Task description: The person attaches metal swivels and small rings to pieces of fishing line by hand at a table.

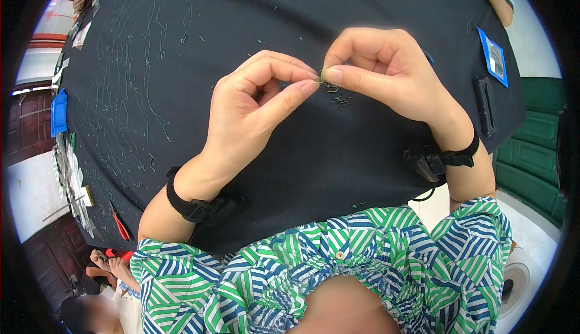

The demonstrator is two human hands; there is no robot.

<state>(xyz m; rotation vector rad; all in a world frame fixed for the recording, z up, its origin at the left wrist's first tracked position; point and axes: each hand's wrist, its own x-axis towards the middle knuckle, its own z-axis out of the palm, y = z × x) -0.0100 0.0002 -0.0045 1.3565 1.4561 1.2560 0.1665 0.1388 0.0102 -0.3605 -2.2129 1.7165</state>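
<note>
Above the dark cloth, my left hand (251,98) and my right hand (393,71) meet fingertip to fingertip. Thumb and forefinger of each are pinched on a thin green fishing line (320,79). Whether a hook is also between the right fingertips is too small to tell. Just below them lies a small pile of dark fish hooks (339,100), partly hidden by my right fingers. On the left side of the cloth, several long green lines (148,62) are laid out, some with what look like small hooks at their ends.
Red-handled scissors (122,228) lie at the left edge, near a blue packet (58,113) and paper strips. At the right are a blue-edged packet (494,58) and a black elongated case (484,105). Other people's hands show at the table's far corners and lower left.
</note>
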